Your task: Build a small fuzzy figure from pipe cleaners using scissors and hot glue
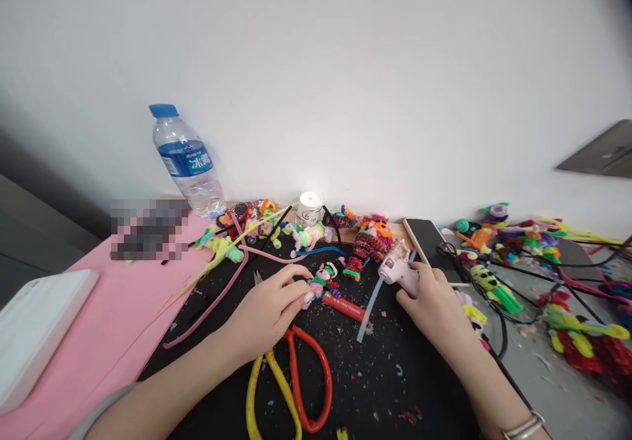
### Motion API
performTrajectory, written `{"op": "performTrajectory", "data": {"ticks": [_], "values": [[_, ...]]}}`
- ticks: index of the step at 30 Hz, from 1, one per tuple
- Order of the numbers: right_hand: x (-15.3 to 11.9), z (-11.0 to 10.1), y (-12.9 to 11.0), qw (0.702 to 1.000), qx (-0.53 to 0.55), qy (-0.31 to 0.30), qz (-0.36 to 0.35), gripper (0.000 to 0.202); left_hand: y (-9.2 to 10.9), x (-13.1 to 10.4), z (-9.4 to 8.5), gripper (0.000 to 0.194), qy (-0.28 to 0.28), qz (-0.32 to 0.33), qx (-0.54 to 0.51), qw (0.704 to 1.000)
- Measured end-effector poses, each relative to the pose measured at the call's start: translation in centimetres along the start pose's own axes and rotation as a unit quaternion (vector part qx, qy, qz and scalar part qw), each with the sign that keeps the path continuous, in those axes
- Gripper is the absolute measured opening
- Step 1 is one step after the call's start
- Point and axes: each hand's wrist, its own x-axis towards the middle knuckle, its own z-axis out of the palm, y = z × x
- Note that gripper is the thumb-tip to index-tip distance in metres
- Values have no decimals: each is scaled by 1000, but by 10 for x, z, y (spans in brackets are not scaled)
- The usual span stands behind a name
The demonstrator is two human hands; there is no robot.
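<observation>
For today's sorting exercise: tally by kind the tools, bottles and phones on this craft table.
Pale pink plastic glue gun: 1
Scissors with looped handles (yellow pair, red pair): 2
Clear plastic water bottle with blue cap: 1
Black smartphone: 1
Total: 5

A small pastel pipe-cleaner figure (320, 282) sat pinched at the left hand's (269, 308) fingertips. A pale pink glue gun (399, 267), nozzle pointing leftward, lay gripped in the right hand (434, 305).
</observation>
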Motion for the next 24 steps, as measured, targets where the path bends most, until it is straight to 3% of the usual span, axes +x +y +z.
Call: {"op": "performTrajectory", "data": {"ticks": [6,10,13,16,19,21,24], "values": [[9,-12,3,996,56,5,73,38,-7,-1,3,25,-12,9,-20,1000],[10,-25,3,980,143,73,121,34,-2,-2,2,25,-18,24,-40,999],[6,-28,5,964,232,85,100,31,0,-2,3,24,-10,34,-71,997],[-1,-23,9,933,358,10,42,36,-1,-2,4,22,18,33,-95,995],[-9,-19,7,882,453,-128,-22,38,-3,-2,5,22,43,24,-103,993],[-14,-19,1,856,476,-186,-77,39,-4,-2,6,24,44,19,-110,993],[-19,-21,-11,851,461,-220,-121,30,-6,-2,6,25,50,3,-121,991]]}}
